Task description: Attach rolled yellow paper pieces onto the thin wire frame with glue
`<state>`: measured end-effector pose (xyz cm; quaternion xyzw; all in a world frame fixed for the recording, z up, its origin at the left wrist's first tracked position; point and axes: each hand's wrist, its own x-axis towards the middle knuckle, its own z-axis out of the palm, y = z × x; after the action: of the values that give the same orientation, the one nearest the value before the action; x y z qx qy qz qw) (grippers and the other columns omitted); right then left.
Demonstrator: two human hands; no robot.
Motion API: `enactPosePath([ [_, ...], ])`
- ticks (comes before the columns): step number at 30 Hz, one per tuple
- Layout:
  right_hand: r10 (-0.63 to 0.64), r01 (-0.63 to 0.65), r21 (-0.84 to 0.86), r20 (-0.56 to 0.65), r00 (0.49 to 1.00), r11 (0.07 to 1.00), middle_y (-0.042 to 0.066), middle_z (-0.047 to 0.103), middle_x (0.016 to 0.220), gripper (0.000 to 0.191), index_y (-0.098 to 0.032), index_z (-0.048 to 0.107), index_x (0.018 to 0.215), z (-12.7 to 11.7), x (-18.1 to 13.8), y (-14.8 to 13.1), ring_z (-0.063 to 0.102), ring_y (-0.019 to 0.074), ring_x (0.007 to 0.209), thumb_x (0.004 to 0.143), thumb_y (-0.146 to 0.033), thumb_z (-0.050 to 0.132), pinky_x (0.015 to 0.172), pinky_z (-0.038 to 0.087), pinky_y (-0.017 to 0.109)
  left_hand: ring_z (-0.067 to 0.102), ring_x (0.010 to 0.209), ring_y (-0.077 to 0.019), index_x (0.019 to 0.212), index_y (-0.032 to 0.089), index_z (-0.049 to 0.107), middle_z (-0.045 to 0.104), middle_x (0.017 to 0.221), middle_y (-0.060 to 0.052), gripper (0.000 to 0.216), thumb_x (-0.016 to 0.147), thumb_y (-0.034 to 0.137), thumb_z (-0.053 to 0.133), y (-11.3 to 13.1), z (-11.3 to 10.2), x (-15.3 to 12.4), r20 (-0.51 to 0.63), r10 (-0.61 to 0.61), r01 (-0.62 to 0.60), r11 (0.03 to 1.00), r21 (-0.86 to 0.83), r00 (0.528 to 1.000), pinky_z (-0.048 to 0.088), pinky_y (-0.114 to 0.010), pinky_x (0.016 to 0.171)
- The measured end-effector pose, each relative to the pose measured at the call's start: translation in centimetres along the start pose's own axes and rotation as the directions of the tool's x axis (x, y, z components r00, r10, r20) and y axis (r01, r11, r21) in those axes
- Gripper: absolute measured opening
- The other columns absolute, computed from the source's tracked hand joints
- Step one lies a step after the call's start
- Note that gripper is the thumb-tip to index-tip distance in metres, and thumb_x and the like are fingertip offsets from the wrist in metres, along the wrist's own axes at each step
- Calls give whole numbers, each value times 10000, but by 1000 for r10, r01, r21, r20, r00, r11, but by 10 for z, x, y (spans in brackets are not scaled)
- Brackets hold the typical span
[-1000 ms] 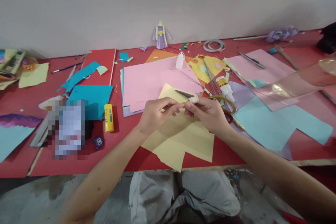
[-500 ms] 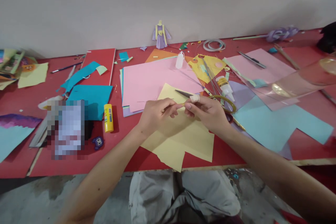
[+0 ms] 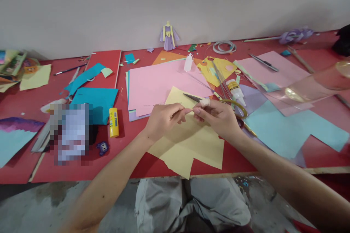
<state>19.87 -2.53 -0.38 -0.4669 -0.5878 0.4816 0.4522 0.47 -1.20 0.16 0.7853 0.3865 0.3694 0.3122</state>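
In the head view, at the centre of the frame, left hand [image 3: 164,119] and right hand [image 3: 218,117], both with thumb and fingers pinched closed, tips meeting. Caught between these fingertips, a tiny sliver [image 3: 192,110], too small to identify. Around one finger of the right hand, a white wrap [image 3: 204,102]. Partly hidden behind that hand, gold-handled scissors [image 3: 242,109] with dark blades pointing toward the upper left; impossible to tell whether gripped or merely lying there. Beneath both hands, from the centre down to the front edge of the red tabletop [image 3: 120,165], a pale yellow sheet [image 3: 188,145] with a notched lower edge. Just above, a stack of pink sheets [image 3: 161,83] with a small white dropper bottle [image 3: 188,63] at its upper right. Right of this stack, bright yellow paper [image 3: 209,74] with rounded cut-outs, and a glue bottle [image 3: 235,89]. At upper centre, against the grey wall [image 3: 109,11], a purple-and-yellow paper doll [image 3: 168,39]; farther right, a coil of clear tubing [image 3: 224,47]. Left of centre, a yellow glue stick [image 3: 114,123], with a purple trinket [image 3: 103,148] below and teal card [image 3: 102,103] just beside. Near the left, a pixelated object [image 3: 73,131], impossible to make out. At right, light blue paper [image 3: 287,127]; higher up, a craft knife [image 3: 264,62] on a single pink sheet [image 3: 284,80]. At bottom centre, grey trousers [image 3: 161,204].
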Motion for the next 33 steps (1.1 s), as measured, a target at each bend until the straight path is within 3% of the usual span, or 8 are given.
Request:
enactPosePath([
  [3,18,-18,30,-6,1000,999,-7,634,614,260,-193,687,757,0,1,1,571,112,542,790,-440,758,526,479,244,650,555,-72,755,187,648,707,645,23,298,963,377,550,-2,-1,0,12,48,-48,998,41,999,453,-170,571],
  [6,48,-47,82,-15,999,996,-10,637,606,268,-193,678,748,-2,4,1,559,105,520,789,-446,757,510,474,243,661,612,-95,854,183,653,719,699,3,233,977,335,527,-3,-3,0,47,190,-195,963,188,981,434,-197,574],
  [9,74,-72,122,-14,997,990,-16,641,598,271,-195,677,742,-5,5,-1,552,100,501,769,-446,775,506,474,243,633,583,-108,891,174,644,696,673,1,210,972,332,533,-4,-4,1,154,339,-372,862,345,928,379,-224,525],
  [12,95,-102,123,62,994,987,-15,640,590,291,-188,667,694,-6,6,-2,559,95,504,765,-447,779,512,474,233,617,560,-103,857,171,630,684,653,11,258,976,375,526,-5,-4,1,222,439,-492,770,405,871,369,-234,514],
  [20,96,-108,222,67,993,969,-16,650,608,240,-178,686,767,-6,6,3,594,96,532,765,-392,795,522,499,214,620,557,-101,840,162,602,656,611,35,219,997,270,495,-6,-2,0,209,568,-563,569,599,796,361,-244,503],
  [27,123,-153,279,122,985,948,-9,662,625,238,-173,686,736,-7,7,2,598,91,528,765,-382,797,515,502,211,637,595,-105,858,165,588,680,664,31,208,973,334,547,-7,-4,1,170,565,-552,623,554,807,394,-229,545],
  [29,152,-206,300,193,969,932,-13,652,608,250,-166,689,731,-8,8,2,584,79,510,770,-390,793,495,484,196,655,631,-111,915,174,587,704,719,21,289,958,455,539,-8,-5,0,166,498,-509,707,490,851,407,-217,560],
  [33,222,-316,312,301,927,896,-27,629,569,278,-153,686,743,-9,8,0,550,60,468,744,-400,813,446,441,172,685,725,-122,1241,200,516,742,970,-30,562,889,638,513,-9,-7,0,184,335,-380,856,350,924,467,-218,618],
])
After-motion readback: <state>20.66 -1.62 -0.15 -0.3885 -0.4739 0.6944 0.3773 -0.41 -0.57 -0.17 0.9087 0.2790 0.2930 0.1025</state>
